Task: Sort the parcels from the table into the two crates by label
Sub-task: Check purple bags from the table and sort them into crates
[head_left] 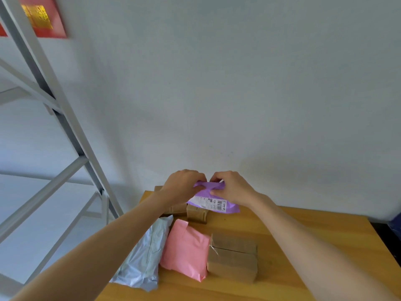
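A purple mailer parcel [213, 202] with a white barcode label hangs above the back of the wooden table [303, 246]. My left hand [182, 185] and my right hand [232, 186] both pinch its top edge. On the table lie a pink mailer [186, 250], a pale grey-blue mailer [145, 257], a taped cardboard box [233, 260] near the front, and a smaller cardboard box [196, 215] under the purple parcel. More brown boxes [173, 208] sit behind my left wrist, partly hidden. No crate is in view.
A grey metal shelf frame [65, 131] stands to the left of the table. A plain white wall rises right behind the table. A dark blue object [395, 227] shows at the right edge, beyond the table.
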`<state>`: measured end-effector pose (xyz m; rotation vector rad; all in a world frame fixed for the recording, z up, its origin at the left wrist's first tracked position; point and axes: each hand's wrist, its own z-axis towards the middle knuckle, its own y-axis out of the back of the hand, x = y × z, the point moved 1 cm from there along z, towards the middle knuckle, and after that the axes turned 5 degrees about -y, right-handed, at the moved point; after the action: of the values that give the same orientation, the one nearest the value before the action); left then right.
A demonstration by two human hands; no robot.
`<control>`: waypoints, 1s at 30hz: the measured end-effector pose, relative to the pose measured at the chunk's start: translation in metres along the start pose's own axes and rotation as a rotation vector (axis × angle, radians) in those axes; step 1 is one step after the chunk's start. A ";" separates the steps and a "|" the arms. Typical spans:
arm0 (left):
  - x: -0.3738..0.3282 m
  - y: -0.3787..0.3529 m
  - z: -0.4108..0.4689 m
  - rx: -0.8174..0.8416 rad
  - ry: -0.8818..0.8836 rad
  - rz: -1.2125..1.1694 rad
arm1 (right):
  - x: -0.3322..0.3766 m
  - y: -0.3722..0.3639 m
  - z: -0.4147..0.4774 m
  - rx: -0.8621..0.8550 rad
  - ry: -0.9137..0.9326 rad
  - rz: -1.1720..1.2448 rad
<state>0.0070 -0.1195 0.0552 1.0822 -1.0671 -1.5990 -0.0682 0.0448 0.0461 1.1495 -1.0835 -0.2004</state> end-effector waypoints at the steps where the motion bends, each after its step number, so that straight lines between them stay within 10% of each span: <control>1: 0.000 0.000 -0.001 -0.013 0.024 -0.009 | -0.002 0.002 0.000 -0.029 -0.010 -0.024; 8: 0.015 0.015 -0.011 -0.195 0.351 -0.342 | -0.018 0.005 -0.006 -0.335 -0.127 0.270; 16: 0.031 0.037 -0.024 -0.380 0.576 -0.929 | -0.011 -0.021 -0.010 -0.287 -0.298 0.802; 30: 0.055 0.039 -0.045 -0.353 0.572 -1.162 | 0.031 -0.026 -0.025 -0.274 -0.244 0.991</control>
<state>0.0466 -0.1883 0.0722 1.8913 0.3453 -1.9771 -0.0232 0.0294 0.0432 0.2570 -1.6619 0.2928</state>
